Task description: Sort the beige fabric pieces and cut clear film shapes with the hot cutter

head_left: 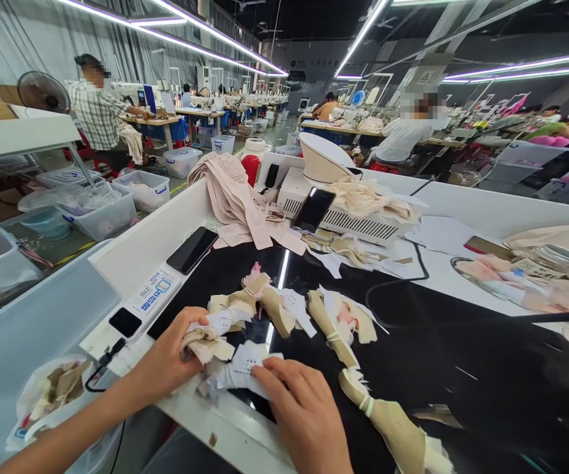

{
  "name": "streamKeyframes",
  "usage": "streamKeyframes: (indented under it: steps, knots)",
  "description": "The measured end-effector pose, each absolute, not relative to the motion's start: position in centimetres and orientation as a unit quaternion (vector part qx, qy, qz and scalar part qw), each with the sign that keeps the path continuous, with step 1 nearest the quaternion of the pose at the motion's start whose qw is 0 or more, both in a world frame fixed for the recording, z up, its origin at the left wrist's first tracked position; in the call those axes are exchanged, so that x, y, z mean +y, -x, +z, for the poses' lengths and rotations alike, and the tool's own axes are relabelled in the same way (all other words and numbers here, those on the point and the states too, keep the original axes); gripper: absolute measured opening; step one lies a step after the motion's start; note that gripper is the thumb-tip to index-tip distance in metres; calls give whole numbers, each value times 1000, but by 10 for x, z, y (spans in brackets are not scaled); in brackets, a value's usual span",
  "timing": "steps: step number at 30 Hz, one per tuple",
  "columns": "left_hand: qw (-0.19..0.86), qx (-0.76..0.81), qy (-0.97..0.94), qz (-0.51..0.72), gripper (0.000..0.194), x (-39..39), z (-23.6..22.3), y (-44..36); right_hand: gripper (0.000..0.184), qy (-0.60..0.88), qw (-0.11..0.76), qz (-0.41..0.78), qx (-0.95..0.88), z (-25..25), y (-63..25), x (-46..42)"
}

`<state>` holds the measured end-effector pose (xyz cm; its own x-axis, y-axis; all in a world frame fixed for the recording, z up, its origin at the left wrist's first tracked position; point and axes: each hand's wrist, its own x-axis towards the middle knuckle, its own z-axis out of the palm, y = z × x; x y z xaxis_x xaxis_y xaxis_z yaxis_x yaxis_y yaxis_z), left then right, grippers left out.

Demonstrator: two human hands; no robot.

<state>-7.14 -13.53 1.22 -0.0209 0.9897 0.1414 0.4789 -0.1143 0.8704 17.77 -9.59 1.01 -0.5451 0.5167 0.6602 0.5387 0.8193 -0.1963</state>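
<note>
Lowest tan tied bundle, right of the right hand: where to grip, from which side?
I'd pinch the tan bundle beside its pale band, coming from the left with the right hand, once free. The band gathers it narrow there; the ends spread wider.

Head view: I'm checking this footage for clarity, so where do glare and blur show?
In the head view, a bright reflected streak crosses the black tabletop; at the head view's right edge, the lidded jar looks smeared; nearer the head view's centre, the left hand and right hand look fairly sharp.
</note>
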Motion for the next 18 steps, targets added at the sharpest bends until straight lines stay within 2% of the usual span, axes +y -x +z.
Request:
streamKeyframes:
  steps: [5, 10, 15, 18]
  knots:
    - [315, 556, -641, 424, 41, -143, 2, 71, 34, 275, 377, -60, -883, 3, -144, -105]
    - [229, 496, -762, 348, 78, -147, 1, 70, 40, 258, 389, -23, -884, -2, -135, -99]
    - [152, 486, -789, 344, 68, -148, -1, 63, 19, 231, 368, 152, -888, 20, -166, -78]
    - [106, 462, -811, 342, 62, -151, -6, 63, 14, 314, 410, 158, -842, 34, -178, -56]
